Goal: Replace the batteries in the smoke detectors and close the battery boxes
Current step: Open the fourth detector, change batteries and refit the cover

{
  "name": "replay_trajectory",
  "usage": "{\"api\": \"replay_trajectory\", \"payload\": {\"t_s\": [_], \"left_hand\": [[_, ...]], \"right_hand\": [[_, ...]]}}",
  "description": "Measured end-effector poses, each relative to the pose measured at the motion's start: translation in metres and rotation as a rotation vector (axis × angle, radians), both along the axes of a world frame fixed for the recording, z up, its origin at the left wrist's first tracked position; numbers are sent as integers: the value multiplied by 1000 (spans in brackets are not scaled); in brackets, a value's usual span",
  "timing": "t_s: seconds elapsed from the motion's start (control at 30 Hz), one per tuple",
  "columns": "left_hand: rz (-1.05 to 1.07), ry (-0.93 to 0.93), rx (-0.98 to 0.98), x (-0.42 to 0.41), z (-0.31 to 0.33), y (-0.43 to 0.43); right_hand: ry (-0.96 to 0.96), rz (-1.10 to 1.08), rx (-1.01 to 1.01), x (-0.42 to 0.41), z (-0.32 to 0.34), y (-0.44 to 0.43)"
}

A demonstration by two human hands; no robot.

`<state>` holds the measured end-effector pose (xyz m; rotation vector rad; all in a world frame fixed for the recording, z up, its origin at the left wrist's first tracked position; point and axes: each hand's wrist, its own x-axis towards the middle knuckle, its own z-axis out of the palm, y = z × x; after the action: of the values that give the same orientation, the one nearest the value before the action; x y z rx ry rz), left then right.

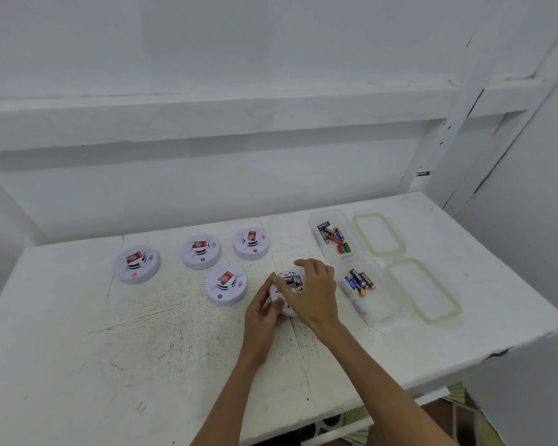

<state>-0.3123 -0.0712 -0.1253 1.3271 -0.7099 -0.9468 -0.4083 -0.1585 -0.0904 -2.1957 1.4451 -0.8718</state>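
Left hand (264, 312) grips the near-left rim of a round white plastic smoke detector (287, 286). Right hand (318, 294) curls over its top and far rim, with black-labelled cells visible between the hands. Detector rests on a scuffed white table (110, 349): four more detectors (226, 284) to its left; two clear plastic boxes (334, 216) of loose cylindrical batteries (358, 281) and two green-rimmed lids (379, 235) to its right.
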Motion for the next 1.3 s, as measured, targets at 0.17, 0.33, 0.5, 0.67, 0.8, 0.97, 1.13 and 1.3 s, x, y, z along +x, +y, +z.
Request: {"api": "replay_trajectory", "payload": {"t_s": [0.17, 0.33, 0.5, 0.67, 0.8, 0.97, 1.13, 1.3], "left_hand": [[-2, -10, 1, 0, -1, 0], [4, -29, -4, 1, -1, 0], [0, -28, -19, 1, -1, 0], [6, -21, -30, 0, -1, 1], [10, -3, -37, 0, -2, 1], [22, 18, -51, 1, -3, 1], [61, 54, -59, 1, -5, 0], [119, 77, -55, 1, -9, 0]], "right_hand": [[-30, -55, 297, 5, -2, -2], [-70, -76, 256, 8, -9, -3], [-82, -84, 276, 10, -10, -2], [-79, -87, 315, 10, -12, -4], [-172, -88, 375, 10, -8, -9], [-329, -107, 395, 9, 0, -12], [-362, -53, 363, 1, 3, -11], [-134, -63, 185, -13, -11, 4]]}}
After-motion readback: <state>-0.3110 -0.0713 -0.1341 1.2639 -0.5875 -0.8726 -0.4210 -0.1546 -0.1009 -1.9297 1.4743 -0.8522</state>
